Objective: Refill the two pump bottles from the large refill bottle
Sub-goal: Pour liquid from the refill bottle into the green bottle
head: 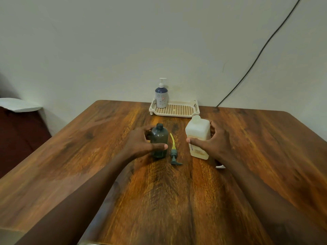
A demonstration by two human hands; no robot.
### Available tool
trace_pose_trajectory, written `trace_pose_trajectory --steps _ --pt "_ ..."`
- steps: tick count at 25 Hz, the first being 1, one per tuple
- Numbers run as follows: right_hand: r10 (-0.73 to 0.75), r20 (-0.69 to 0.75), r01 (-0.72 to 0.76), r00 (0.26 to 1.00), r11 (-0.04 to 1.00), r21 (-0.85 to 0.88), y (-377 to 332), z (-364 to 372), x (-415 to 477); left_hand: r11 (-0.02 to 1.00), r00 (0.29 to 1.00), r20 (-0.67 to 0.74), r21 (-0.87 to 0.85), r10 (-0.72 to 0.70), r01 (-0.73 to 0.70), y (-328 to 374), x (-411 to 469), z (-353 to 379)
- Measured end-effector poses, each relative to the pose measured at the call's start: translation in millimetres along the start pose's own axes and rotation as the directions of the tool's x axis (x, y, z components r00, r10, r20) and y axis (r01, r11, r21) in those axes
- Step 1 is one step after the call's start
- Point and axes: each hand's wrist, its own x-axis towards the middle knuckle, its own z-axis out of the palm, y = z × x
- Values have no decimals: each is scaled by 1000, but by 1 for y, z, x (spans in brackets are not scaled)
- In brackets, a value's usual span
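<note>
Gripping the open-necked grey pump bottle (pixel 160 140) mid-frame in our left hand (pixel 141 141) and the refill bottle (pixel 198 137) right of it in our right hand (pixel 213 141), both on the bench (pixel 85 156), we judge pouring is next: lift, tip mouth over narrow neck.

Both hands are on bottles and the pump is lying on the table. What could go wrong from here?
1. The grey bottle, held by the left hand, has a narrow open neck; liquid from the refill bottle in the right hand could miss and wet the table.
2. The pump lies between the bottles, tube on bare wood; it could be knocked or soiled.
</note>
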Motion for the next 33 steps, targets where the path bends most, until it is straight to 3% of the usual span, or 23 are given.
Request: trace_pose_trajectory --steps 10,22,33 --pt "-414 -20 377 910 846 -378 -49 -5 25 980 968 -159 68 194 -186 35 2 -5" --pt "-530 79 485 844 693 -534 -62 -6 36 980 959 -202 52 197 -191 40 -3 -11" --pt "-531 133 499 837 639 -586 -63 -7 44 979 959 -198 79 201 -189 40 -5 -13"
